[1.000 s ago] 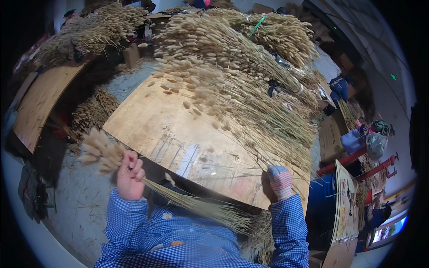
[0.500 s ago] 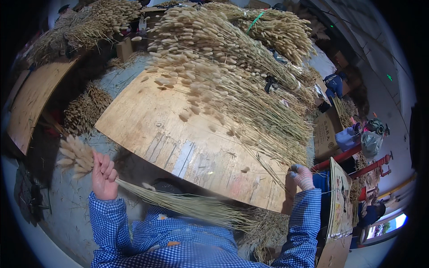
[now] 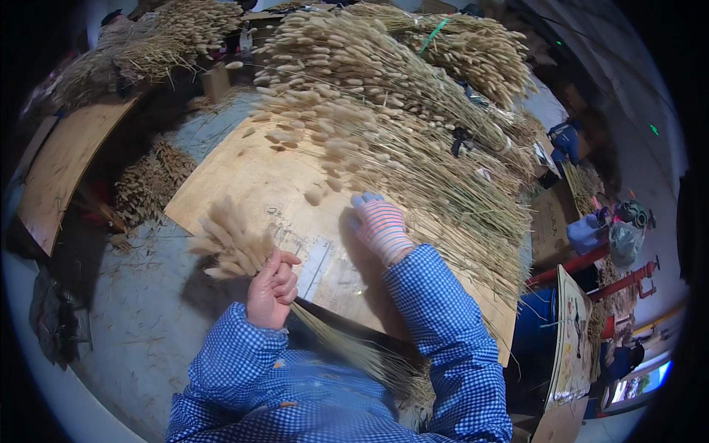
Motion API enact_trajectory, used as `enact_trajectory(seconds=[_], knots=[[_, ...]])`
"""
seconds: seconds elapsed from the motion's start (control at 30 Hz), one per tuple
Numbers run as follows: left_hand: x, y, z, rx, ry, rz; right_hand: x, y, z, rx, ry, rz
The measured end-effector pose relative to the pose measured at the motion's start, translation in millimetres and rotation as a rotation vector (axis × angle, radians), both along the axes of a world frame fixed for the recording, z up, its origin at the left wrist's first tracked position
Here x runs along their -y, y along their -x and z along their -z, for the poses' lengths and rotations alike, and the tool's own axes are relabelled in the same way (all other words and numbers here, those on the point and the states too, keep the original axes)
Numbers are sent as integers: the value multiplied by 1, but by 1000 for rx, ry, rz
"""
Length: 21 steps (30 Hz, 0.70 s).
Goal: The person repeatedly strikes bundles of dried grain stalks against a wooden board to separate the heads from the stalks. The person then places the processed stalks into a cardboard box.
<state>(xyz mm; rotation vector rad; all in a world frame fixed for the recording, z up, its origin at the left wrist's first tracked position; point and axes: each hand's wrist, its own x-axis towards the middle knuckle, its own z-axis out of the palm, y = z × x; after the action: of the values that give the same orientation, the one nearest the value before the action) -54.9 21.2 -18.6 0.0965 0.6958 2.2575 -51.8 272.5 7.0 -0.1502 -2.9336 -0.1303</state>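
My bare left hand (image 3: 272, 289) is closed round a bunch of dried bunny-tail grass (image 3: 235, 240), gripping it just below the fluffy heads. The heads stick out to the left, and the stems (image 3: 341, 345) slant down to the right across my front. My right hand (image 3: 381, 227), in a striped glove with grey-blue fingertips, reaches over the wooden table (image 3: 229, 177). Its fingers are stretched out beside the near edge of a large heap of loose bunny-tail grass (image 3: 369, 140). No stem shows clearly in them.
A bundle with a green tie (image 3: 436, 35) lies at the back of the heap. More bundles (image 3: 159, 44) rest at the far left, above another wooden board (image 3: 70, 170). A cardboard box (image 3: 552, 225) and red pipes (image 3: 624, 284) stand on the right. Stalks litter the floor.
My right hand has moved left from the table's right end to the heap's near edge. My left hand has brought the bunch rightward and a little up, nearer the table.
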Motion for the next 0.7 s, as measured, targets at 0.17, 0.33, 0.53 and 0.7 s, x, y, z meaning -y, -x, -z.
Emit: enact_trajectory(seconds=[0.17, 0.33, 0.53, 0.7], knots=[[-2, 5, 3, -32, -13, 27, 1, 6, 16, -53, 156, 20], [-10, 5, -4, -9, 0, 12, 29, -38, -1, -298, 811, -104], [-13, -5, -14, -64, 5, 4, 83, -76, -25, -289, 794, -257], [-15, -14, -13, -20, 139, -83, 99, -83, -24, -132, 581, -315]])
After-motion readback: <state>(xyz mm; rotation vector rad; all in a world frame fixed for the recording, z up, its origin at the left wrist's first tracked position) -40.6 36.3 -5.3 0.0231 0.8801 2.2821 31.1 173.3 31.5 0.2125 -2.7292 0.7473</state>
